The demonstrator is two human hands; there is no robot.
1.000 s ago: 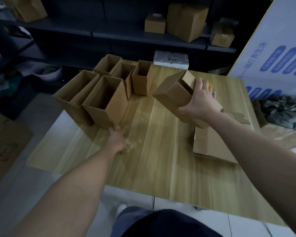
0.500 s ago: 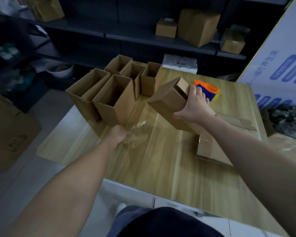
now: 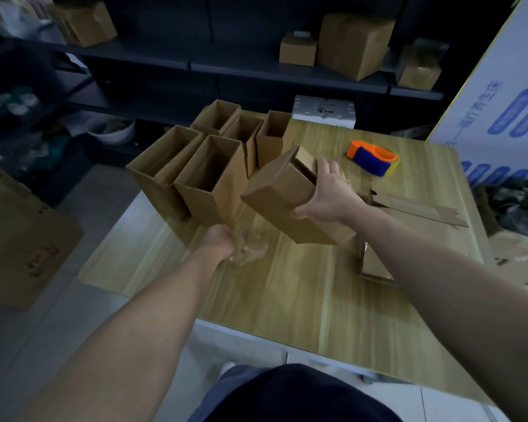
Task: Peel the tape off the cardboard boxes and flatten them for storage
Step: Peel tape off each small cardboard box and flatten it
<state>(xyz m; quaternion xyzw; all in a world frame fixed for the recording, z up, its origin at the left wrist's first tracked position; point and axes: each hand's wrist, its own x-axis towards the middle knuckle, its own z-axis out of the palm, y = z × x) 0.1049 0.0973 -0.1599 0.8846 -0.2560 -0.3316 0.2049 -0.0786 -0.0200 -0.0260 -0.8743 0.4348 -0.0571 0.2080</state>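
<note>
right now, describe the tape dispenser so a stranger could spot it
Start at the wooden table and look to its far right part, beyond the right hand. The tape dispenser lies there alone, bright orange and blue where everything nearby is plain brown.

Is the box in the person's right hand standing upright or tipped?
Tipped: the right hand grips the box slanted, unlike the upright open boxes behind.

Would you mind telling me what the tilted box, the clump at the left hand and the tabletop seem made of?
Tilted box: matte brown cardboard, with creased folds and flaps. Clump: probably clear plastic tape, crumpled, see-through, glinting. Tabletop: pale wood grain with slight sheen; possibly laminate.
</note>
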